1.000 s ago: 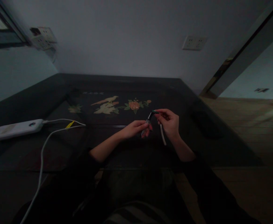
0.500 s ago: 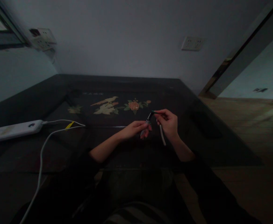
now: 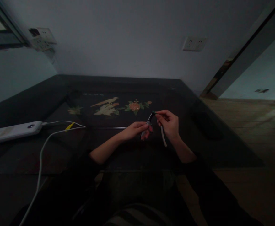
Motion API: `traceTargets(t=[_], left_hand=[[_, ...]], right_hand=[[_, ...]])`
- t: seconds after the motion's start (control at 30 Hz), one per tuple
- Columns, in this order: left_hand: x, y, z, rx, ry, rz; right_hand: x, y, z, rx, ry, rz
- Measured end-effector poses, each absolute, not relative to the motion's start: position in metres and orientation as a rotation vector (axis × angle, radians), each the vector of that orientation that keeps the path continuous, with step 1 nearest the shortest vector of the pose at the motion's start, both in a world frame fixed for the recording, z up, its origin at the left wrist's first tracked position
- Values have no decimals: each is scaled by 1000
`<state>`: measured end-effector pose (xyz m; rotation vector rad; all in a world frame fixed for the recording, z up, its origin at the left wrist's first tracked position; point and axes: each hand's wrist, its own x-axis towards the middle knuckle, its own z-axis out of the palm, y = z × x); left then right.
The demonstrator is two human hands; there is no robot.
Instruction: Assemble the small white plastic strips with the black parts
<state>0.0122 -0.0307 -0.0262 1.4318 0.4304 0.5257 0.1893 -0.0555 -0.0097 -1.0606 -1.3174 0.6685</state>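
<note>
At the far left of the frame, a flat white rectangular power bank (image 3: 12, 131) lies on the dark glass-topped table (image 3: 57, 150). A white round charging cable (image 3: 41, 157) with a yellow tag runs from the power bank toward the lower left of the frame. It lies well apart from both hands. A snag on this cable could drag the power bank off the table.

Left of centre, a painted bird-and-flower panel (image 3: 109, 106) shows beneath the glass.

At centre, the left hand (image 3: 134, 130) is closed around the lower end of a slim dark pen-like object with a pale barrel (image 3: 147, 125). The object is held tilted above the table, between the two hands. The low light hides its exact type.

Just to the right, the right hand (image 3: 169, 124) pinches the dark upper tip of the same object between thumb and fingertips. A short white stick-like piece (image 3: 163, 136) hangs below this hand's fingers. The picture does not show whether the piece is gripped firmly or only trapped against the palm.

Probable faults:
- The white piece may slip from the right hand, because the fingertips are occupied with the tip.
- A slipped part would be hard to find on the dark surface.
- Excess pull between the hands may separate the object abruptly.

At the upper right of the frame, a white wall socket (image 3: 194, 43) is mounted on the pale wall.
</note>
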Motion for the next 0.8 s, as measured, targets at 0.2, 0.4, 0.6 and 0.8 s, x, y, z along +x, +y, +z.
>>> traceTargets(t=[0.2,0.4,0.6,0.8], left_hand=[[12,-30,-28,1408,444,523],[11,-31,-27,1412,432,514],[11,-33,-24,1410,445,510],[13,-33,-23,1369,439,589]], right_hand=[[189,-55,-10,-1044,-1307,662],[190,-54,-12,-1013,-1299,672],[190,-53,-14,-1023,-1313,679],[188,-52,-10,-1013,-1284,785]])
